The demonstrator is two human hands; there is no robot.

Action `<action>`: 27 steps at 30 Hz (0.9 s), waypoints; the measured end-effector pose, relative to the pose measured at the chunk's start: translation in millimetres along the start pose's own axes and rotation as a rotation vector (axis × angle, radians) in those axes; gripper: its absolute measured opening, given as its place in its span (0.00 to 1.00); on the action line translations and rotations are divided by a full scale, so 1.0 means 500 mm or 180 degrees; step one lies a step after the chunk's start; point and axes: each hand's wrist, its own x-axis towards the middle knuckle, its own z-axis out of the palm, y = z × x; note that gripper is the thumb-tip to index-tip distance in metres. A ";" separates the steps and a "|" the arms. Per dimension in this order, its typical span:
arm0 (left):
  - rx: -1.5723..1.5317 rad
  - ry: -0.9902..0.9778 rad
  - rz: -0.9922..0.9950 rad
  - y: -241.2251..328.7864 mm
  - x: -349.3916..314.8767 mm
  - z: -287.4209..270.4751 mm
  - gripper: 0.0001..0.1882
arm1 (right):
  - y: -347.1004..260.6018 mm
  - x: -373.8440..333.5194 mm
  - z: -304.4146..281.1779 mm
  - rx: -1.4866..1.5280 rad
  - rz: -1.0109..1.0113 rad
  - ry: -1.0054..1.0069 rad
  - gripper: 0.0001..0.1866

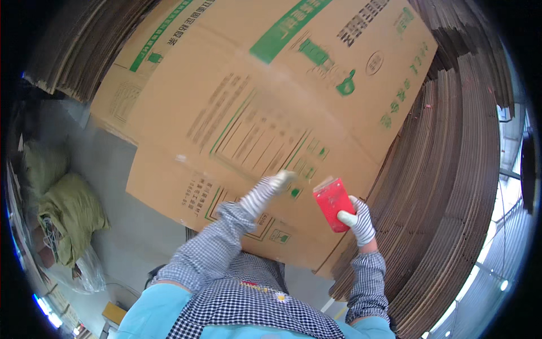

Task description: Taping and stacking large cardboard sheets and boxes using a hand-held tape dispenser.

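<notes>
Head view, looking down. Left hand (pixel 282 181), in a pale glove with a striped cuff, is over the lower middle of a large printed cardboard sheet (pixel 226 56). Its outline is blurred; cannot tell whether its grip is apart or together, nor whether it touches the board.

Right hand (pixel 358 220), gloved likewise: grip clamped on a red handheld tool (pixel 333 203), thumb across the upper face, remaining fingers at the right-hand side. Tool is block-shaped, tilted, with a pale strip at its far end. Position: over the sheet's lower right part, near its right edge, to the right of the left hand and apart from it. Contact between tool and board: cannot tell.

Sheet is brown with green and black print and visible crease lines; it lies slanted in the view. To the right, a long row of brown cardboard stacks (pixel 446 186); another stack (pixel 73 45) at upper left. On the grey floor (pixel 147 223) at left, olive sacks (pixel 73 209) and a clear plastic bag (pixel 90 271). Wearer has a checked apron (pixel 248 311) and checked sleeves (pixel 197 257).
</notes>
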 end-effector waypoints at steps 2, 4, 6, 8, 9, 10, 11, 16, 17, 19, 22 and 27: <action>-0.0252 -0.0233 -0.0149 -0.076 -0.103 -0.017 0.34 | 0.046 -0.090 0.142 -0.0176 -0.0123 -0.0171 0.36; -0.0463 -0.0989 0.0419 -0.088 -0.244 -0.031 0.34 | 0.090 -0.163 0.267 -0.0333 -0.0205 -0.0200 0.37; -0.0394 -0.0691 0.0356 -0.118 -0.351 -0.076 0.33 | 0.135 -0.223 0.365 -0.0491 -0.0289 -0.0228 0.38; -0.0383 -0.0228 0.0104 -0.131 -0.401 -0.101 0.28 | 0.146 -0.236 0.417 -0.1066 -0.0602 -0.0247 0.39; -0.0358 -0.0168 0.0123 -0.145 -0.404 -0.111 0.28 | 0.148 -0.239 0.436 -0.1031 -0.0629 -0.0299 0.39; -0.0534 0.0195 0.0265 -0.162 -0.386 -0.126 0.25 | 0.126 -0.231 0.452 -0.1078 -0.0608 -0.0365 0.39; -0.0712 0.0513 0.0394 -0.168 -0.372 -0.137 0.22 | 0.110 -0.222 0.457 -0.1138 -0.0576 -0.0387 0.39; 0.2429 0.2924 0.1573 -0.053 -0.333 -0.442 0.14 | 0.083 -0.137 0.425 -0.1836 -0.0209 -0.0792 0.39; 0.1183 0.3049 0.1363 -0.018 -0.341 -0.374 0.19 | 0.123 -0.136 0.369 -0.2317 -0.0001 -0.0592 0.38; 0.4666 0.3903 0.2270 0.049 -0.378 -0.528 0.17 | 0.070 -0.077 0.419 -0.2967 0.0322 -0.0634 0.39; 0.5373 0.3930 0.0891 0.046 -0.340 -0.471 0.20 | 0.125 0.005 0.402 -0.3733 0.0779 -0.0800 0.40; 0.4368 0.5797 0.1874 0.069 -0.409 -0.481 0.28 | 0.067 0.007 0.472 -0.3672 0.1099 -0.0969 0.42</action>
